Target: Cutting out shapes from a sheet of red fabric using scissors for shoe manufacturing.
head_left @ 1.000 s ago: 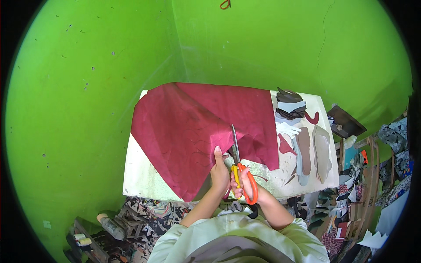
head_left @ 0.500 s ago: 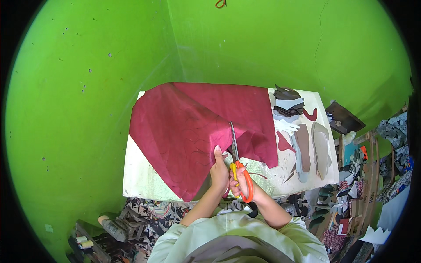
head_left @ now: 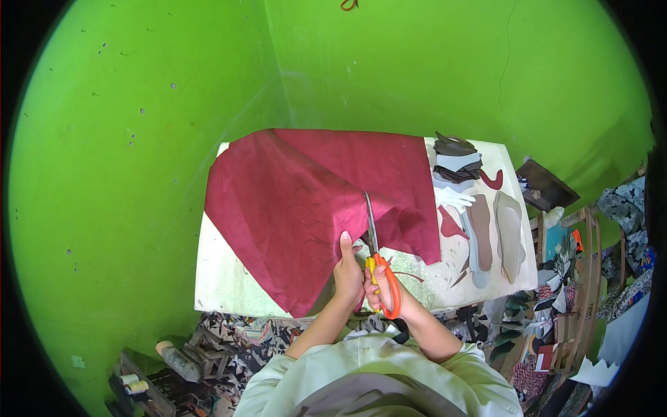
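Note:
A large dark red sheet of material [head_left: 285, 201], with thin curved lines drawn on it, spreads over the white tabletop [head_left: 222, 267]. My left hand [head_left: 347, 272] grips its near edge, thumb on top; the fingers beneath are hidden. Close on its right, my right hand [head_left: 379, 289] is closed round the orange and yellow handles of a pair of scissors [head_left: 372, 233]. The blades point away from me and lie at the cut edge of the sheet. A thin red offcut [head_left: 410, 276] rests on the table just right of the scissors.
Sole-shaped pieces [head_left: 480, 233], a stack of dark pieces [head_left: 456, 160] and small red cut pieces [head_left: 492, 180] lie on the table's right side. Green walls [head_left: 160, 139] meet behind it. Scraps [head_left: 243, 354] cover the floor, and a wooden rack [head_left: 587, 278] stands at right.
Almost nothing differs. Both hands, the scissors and the red sheet keep nearly the same places; the whole view has shifted very slightly.

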